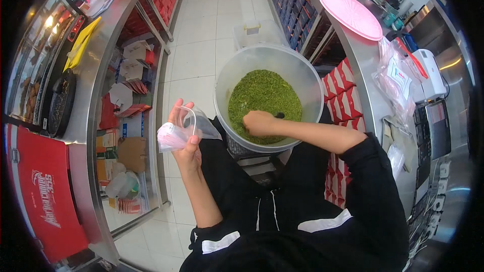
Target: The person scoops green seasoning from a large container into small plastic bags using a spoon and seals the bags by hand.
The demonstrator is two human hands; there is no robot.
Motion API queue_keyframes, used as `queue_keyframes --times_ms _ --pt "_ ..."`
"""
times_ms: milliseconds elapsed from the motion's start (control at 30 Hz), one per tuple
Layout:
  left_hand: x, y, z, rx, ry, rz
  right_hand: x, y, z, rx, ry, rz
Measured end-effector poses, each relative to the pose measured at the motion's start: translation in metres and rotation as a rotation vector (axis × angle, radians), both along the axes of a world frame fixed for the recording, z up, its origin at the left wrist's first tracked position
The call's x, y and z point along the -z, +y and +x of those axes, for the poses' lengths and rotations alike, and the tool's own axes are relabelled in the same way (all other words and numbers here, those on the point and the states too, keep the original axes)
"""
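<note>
My left hand is closed around a clear plastic bag whose rounded mouth gapes open. A pinkish-white bundle of thin plastic is in the same grip, beside the bag. My right hand is inside a large translucent tub, a fist low over finely chopped green stuff. A black handle end sticks out by the wrist; the rest of that tool is hidden. The tub stands between my knees, to the right of the bag.
Steel counters run along both sides. A pink lid and plastic packs lie on the right one, with red-and-white boxes below. Behind the tub sits a clear bin. Shelves with cartons are at left.
</note>
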State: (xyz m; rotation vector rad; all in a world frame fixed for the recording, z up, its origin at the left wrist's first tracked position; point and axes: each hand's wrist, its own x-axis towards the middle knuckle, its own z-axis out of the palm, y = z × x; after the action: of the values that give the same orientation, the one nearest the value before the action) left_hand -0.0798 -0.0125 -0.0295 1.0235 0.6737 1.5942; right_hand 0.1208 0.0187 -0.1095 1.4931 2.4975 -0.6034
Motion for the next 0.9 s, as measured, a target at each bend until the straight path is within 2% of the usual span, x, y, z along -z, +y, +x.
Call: queue_keyframes --times_ms 100,133,233,267,333,400,467,533,567,700,767,800,867,900 --pt "-0.004 -0.001 0.003 -0.034 0.038 -0.005 -0.004 0.007 0.031 0.197 0.287 -0.298" --pt "-0.006 0.0 0.006 -0.038 0.045 -0.007 -0.01 0.005 0.041 0.2 0.284 -0.294" --pt "-0.014 0.002 0.021 -0.008 0.066 -0.087 -0.021 0.002 0.064 0.312 0.518 -0.199" --pt "-0.016 0.004 0.028 0.002 0.134 -0.088 -0.023 0.002 0.073 0.313 0.519 -0.192" --pt "-0.018 0.008 0.043 0.014 0.201 -0.081 -0.046 -0.001 0.087 0.532 0.651 -0.264" --pt "-0.014 0.013 0.058 -0.017 0.362 -0.048 -0.052 -0.004 0.101 0.52 0.655 -0.219" --pt "-0.017 0.014 0.071 0.001 0.373 -0.049 -0.052 -0.007 0.109 0.628 0.829 -0.229" --pt "-0.02 0.015 0.082 0.028 0.434 -0.114 -0.054 -0.008 0.117 0.67 0.833 -0.228" --pt "-0.011 0.02 0.087 -0.009 0.476 -0.03 -0.054 -0.009 0.12 0.71 0.831 -0.238" --pt "-0.009 0.023 0.102 0.014 0.469 -0.036 -0.061 -0.015 0.121 0.747 0.911 -0.212" --pt "-0.006 0.027 0.108 0.044 0.533 -0.068 -0.075 -0.021 0.115 0.771 0.929 -0.029" --pt "-0.002 0.03 0.111 0.042 0.535 -0.067 -0.086 -0.028 0.107 0.769 0.931 -0.029" --pt "0.005 0.036 0.118 0.044 0.555 -0.06 -0.111 -0.044 0.089 0.744 0.855 0.443" --pt "0.008 0.038 0.121 0.046 0.556 -0.059 -0.118 -0.048 0.082 0.731 0.885 0.475"
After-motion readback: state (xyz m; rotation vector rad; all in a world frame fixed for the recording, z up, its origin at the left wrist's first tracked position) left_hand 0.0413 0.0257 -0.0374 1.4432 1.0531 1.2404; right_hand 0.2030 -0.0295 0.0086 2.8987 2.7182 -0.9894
